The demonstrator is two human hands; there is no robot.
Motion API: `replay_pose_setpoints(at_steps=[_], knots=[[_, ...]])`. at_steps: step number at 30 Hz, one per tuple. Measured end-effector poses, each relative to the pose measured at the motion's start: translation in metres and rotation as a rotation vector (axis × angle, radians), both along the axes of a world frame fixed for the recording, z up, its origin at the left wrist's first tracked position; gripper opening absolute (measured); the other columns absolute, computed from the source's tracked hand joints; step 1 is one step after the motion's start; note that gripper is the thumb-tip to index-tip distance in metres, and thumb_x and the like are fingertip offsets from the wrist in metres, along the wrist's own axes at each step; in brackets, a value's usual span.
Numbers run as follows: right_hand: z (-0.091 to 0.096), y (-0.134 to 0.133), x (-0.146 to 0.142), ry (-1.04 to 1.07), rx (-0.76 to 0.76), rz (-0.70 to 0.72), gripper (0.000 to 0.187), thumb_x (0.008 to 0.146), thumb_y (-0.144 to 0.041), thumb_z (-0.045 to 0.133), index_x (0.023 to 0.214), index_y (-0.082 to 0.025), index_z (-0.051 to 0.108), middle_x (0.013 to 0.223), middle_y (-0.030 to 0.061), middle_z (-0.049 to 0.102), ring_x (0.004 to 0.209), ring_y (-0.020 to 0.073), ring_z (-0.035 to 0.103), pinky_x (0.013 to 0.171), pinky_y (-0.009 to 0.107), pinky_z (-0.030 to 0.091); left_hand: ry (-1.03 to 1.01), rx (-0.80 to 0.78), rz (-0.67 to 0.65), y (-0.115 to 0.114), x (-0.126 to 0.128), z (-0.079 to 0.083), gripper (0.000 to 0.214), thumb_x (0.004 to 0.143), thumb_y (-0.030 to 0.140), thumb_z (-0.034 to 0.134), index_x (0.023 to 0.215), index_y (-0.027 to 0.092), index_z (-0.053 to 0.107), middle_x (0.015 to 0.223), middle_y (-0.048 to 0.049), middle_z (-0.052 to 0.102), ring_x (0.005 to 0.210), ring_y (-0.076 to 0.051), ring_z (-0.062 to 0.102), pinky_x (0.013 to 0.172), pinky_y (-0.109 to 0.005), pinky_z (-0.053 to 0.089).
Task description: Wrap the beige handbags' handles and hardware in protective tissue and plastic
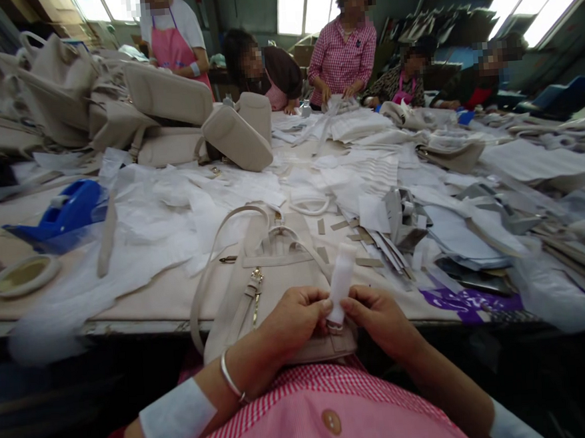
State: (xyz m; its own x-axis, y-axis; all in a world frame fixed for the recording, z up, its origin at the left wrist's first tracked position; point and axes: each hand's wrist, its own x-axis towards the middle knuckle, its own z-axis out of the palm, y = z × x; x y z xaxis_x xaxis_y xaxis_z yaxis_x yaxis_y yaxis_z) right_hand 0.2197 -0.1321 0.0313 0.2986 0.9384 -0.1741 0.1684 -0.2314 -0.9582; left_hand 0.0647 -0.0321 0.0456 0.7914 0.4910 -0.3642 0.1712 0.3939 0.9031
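Observation:
A beige handbag lies at the table's front edge against my apron, its straps toward the far side. Over its near right corner, my left hand and my right hand pinch a strip of white foam wrap between thumbs and fingers. The strip stands upward from my fingertips. Just below it a small metal buckle on the bag shows partly. A gold zip pull and a buckled strap sit on the bag's left side.
A blue tape dispenser and a tape roll are at left. White wrapping sheets spread over the table. A grey tape dispenser stands at right near paper cards. Beige bags are piled at back left; several people work opposite.

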Motion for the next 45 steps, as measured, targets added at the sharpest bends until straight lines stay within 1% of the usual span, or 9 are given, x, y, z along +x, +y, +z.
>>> replay_pose_setpoints(at_steps=[5, 9, 15, 18, 21, 24, 33, 38, 45], knots=[[-0.026, -0.001, 0.003, 0.262, 0.125, -0.008, 0.034, 0.083, -0.044, 0.068, 0.066, -0.016, 0.060, 0.059, -0.0032, 0.051, 0.053, 0.0092, 0.040, 0.051, 0.023, 0.031, 0.014, -0.230, -0.065, 0.007, -0.001, -0.008, 0.018, 0.071, 0.030, 0.066, 0.071, 0.012, 0.066, 0.057, 0.0010, 0.056, 0.051, -0.009, 0.050, 0.054, -0.023, 0.041], [-0.029, -0.004, 0.007, 0.298, 0.115, 0.054, 0.029, 0.087, -0.041, 0.065, 0.075, -0.015, 0.066, 0.062, -0.0016, 0.054, 0.055, 0.0096, 0.043, 0.052, 0.023, 0.033, 0.017, -0.226, -0.077, 0.008, 0.000, -0.005, 0.019, 0.072, 0.030, 0.065, 0.074, 0.012, 0.067, 0.058, 0.0008, 0.057, 0.050, -0.008, 0.050, 0.054, -0.022, 0.042], [-0.010, -0.006, 0.010, 0.199, 0.091, 0.048, 0.021, 0.079, -0.037, 0.074, 0.088, -0.018, 0.074, 0.078, 0.0030, 0.069, 0.073, 0.0168, 0.060, 0.069, 0.028, 0.048, 0.100, 0.371, -0.016, -0.006, 0.000, 0.010, 0.020, 0.087, 0.028, 0.054, 0.080, 0.015, 0.067, 0.064, -0.0011, 0.063, 0.059, -0.012, 0.055, 0.059, -0.025, 0.043], [-0.016, -0.007, 0.011, 0.231, 0.157, 0.014, 0.014, 0.075, -0.032, 0.078, 0.082, -0.019, 0.076, 0.076, 0.0022, 0.070, 0.072, 0.0171, 0.061, 0.068, 0.029, 0.049, 0.008, 0.793, -0.045, -0.012, -0.006, 0.012, 0.017, 0.088, 0.024, 0.054, 0.090, 0.016, 0.068, 0.082, -0.0052, 0.068, 0.075, -0.016, 0.060, 0.071, -0.028, 0.045], [-0.025, -0.010, 0.011, 0.305, 0.231, -0.014, 0.012, 0.073, -0.030, 0.079, 0.078, -0.020, 0.075, 0.075, 0.0015, 0.066, 0.070, 0.0165, 0.060, 0.065, 0.028, 0.049, -0.025, 1.018, -0.057, -0.015, -0.013, 0.009, 0.018, 0.082, 0.023, 0.063, 0.097, 0.014, 0.064, 0.083, -0.0055, 0.064, 0.074, -0.017, 0.058, 0.070, -0.029, 0.045], [-0.026, -0.011, 0.008, 0.298, 0.246, -0.043, 0.012, 0.073, -0.030, 0.079, 0.078, -0.019, 0.073, 0.075, 0.0015, 0.064, 0.068, 0.0157, 0.059, 0.061, 0.027, 0.049, -0.040, 1.064, -0.024, -0.015, -0.016, 0.008, 0.032, 0.079, 0.031, 0.072, 0.104, 0.015, 0.061, 0.089, -0.0065, 0.062, 0.076, -0.018, 0.057, 0.070, -0.029, 0.047], [-0.008, -0.005, 0.003, -0.143, 0.154, -0.006, 0.011, 0.081, -0.032, 0.069, 0.084, -0.023, 0.076, 0.081, 0.0033, 0.070, 0.079, 0.0221, 0.063, 0.075, 0.033, 0.052, 0.140, 1.057, -0.053, -0.011, -0.008, 0.005, 0.024, 0.093, 0.029, 0.049, 0.081, 0.018, 0.066, 0.078, -0.0080, 0.064, 0.072, -0.020, 0.057, 0.067, -0.029, 0.042], [-0.001, 0.007, 0.002, -0.047, 0.034, 0.162, 0.022, 0.084, -0.039, 0.064, 0.089, -0.020, 0.073, 0.085, 0.0031, 0.070, 0.083, 0.0221, 0.063, 0.077, 0.031, 0.051, 0.240, 1.123, -0.132, -0.007, -0.011, 0.002, 0.047, 0.098, 0.040, 0.037, 0.073, 0.018, 0.070, 0.065, -0.0093, 0.065, 0.058, -0.019, 0.055, 0.057, -0.030, 0.036], [-0.020, 0.016, 0.007, -0.255, -0.145, 0.147, 0.045, 0.085, -0.058, 0.052, 0.060, -0.020, 0.054, 0.056, -0.0011, 0.052, 0.055, 0.0153, 0.047, 0.051, 0.027, 0.038, 0.544, 1.231, 0.043, 0.027, -0.074, 0.014, 0.040, 0.092, 0.052, 0.049, 0.085, 0.018, 0.069, 0.089, -0.0126, 0.068, 0.083, -0.025, 0.063, 0.073, -0.033, 0.044]])
